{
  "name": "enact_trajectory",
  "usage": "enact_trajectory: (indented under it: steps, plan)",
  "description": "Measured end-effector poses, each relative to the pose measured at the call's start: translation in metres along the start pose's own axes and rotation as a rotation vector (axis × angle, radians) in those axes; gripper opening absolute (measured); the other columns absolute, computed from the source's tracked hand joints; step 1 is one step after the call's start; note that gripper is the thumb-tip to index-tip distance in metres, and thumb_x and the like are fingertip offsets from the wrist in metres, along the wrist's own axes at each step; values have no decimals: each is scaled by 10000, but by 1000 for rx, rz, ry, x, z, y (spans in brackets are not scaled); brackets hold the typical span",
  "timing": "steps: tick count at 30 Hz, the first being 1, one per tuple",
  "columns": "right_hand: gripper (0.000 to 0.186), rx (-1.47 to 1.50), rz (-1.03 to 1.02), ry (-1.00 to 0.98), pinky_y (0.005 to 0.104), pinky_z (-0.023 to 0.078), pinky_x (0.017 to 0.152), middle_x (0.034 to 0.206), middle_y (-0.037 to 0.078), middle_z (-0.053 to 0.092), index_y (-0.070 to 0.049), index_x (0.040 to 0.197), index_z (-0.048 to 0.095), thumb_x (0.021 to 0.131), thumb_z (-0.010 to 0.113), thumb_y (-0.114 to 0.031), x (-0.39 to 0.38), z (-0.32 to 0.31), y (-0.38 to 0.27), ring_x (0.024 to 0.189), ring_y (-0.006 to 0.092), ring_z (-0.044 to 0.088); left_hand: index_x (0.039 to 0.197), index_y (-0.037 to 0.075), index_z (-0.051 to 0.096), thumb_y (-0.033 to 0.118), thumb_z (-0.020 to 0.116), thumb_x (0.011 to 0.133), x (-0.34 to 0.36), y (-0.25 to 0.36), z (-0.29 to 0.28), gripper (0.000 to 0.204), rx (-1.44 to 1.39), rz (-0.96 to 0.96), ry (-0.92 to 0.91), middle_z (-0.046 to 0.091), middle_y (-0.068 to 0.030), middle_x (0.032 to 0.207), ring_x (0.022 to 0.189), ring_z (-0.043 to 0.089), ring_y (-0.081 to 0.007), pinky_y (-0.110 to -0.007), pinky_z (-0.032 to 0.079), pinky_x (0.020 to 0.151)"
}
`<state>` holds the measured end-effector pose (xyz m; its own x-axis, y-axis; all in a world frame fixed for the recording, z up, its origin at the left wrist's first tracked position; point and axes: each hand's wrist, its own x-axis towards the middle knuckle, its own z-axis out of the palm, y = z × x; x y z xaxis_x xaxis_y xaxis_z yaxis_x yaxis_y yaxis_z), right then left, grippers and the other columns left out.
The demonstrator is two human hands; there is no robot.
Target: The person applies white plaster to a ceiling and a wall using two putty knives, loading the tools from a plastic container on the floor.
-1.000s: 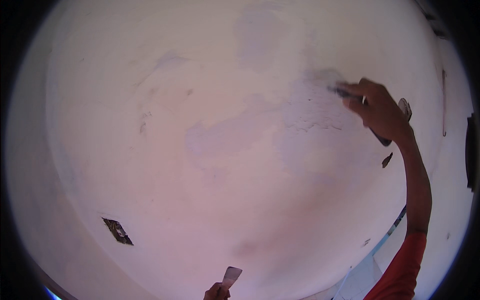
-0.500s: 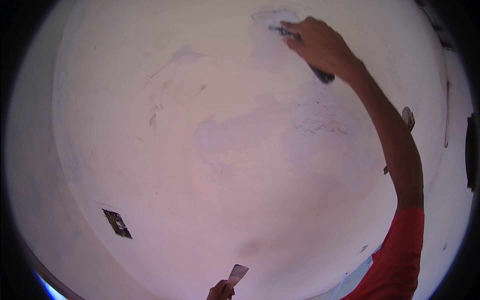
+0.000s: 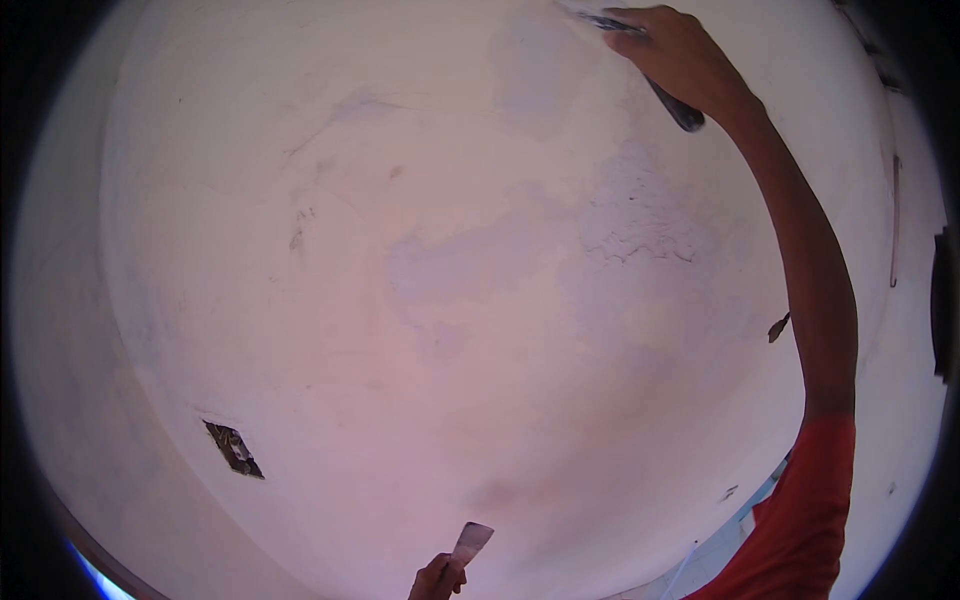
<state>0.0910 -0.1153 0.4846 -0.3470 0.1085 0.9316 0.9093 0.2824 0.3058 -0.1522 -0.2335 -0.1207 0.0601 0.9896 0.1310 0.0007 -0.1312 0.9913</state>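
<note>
High on the pale wall [image 3: 360,330], my right hand [image 3: 680,60] is wrapped round a putty knife; its dark handle [image 3: 678,108] sticks out below my palm. The putty knife's blade end points up and left against the wall, and part of it is hard to make out. At the lower edge, the fingers of my left hand [image 3: 438,578] close round a scraper [image 3: 472,541] with a flat, flaring metal blade turned upward, apart from the wall work above. Lilac-grey filler patches [image 3: 460,265] lie on the wall, and one rough, ridged patch [image 3: 640,225] sits below my right hand.
An open electrical box [image 3: 233,448] with wires inside is set in the wall at lower left. A dark hole [image 3: 779,328] shows beside my right forearm. A thin pipe-like strip [image 3: 895,220] runs down the wall at far right, near a dark object [image 3: 941,305].
My right hand has moved up and to the right with the putty knife, off the filler patch at the top. My left hand and its scraper have shifted only slightly.
</note>
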Motion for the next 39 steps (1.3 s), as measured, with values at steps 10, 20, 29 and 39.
enact_trajectory:
  steps: [10, 20, 29, 39]
  plan:
    - [411, -122, -86, -406, 404, 479, 828, 918, 163, 577, -86, 1306, 630, 947, 609, -284, -109, -14, -40, 912, 296, 587, 1010, 41, 611, 224, 513, 1038, -13, -5, 8, 209, -55, -51, 58, 518, 22, 731, 658, 470, -87, -274, 412, 580]
    - [437, -129, -91, -315, 411, 487, 864, 985, 190, 635, -54, 1261, 651, 923, 608, -327, -11, -3, -11, 950, 328, 623, 1024, 39, 616, 228, 518, 1038, 7, 9, 15, 214, -23, 51, 11, 529, 25, 723, 658, 491, -68, -242, 440, 586]
    - [359, -111, -201, -640, 390, 529, 757, 888, 131, 605, -40, 1225, 650, 908, 627, -208, -158, -75, -30, 789, 267, 633, 866, -15, 571, 349, 550, 1017, 8, 22, 18, 395, 103, -46, 35, 614, -55, 689, 608, 575, -99, -284, 469, 564]
    - [366, 1700, 634, -681, 309, 556, 612, 1000, 195, 708, 79, 1211, 622, 1015, 542, -220, -384, -11, -9, 707, 174, 658, 1040, 20, 547, 228, 493, 1038, 40, 124, 44, 215, -216, -75, -176, 605, -65, 707, 553, 523, -90, -245, 432, 508]
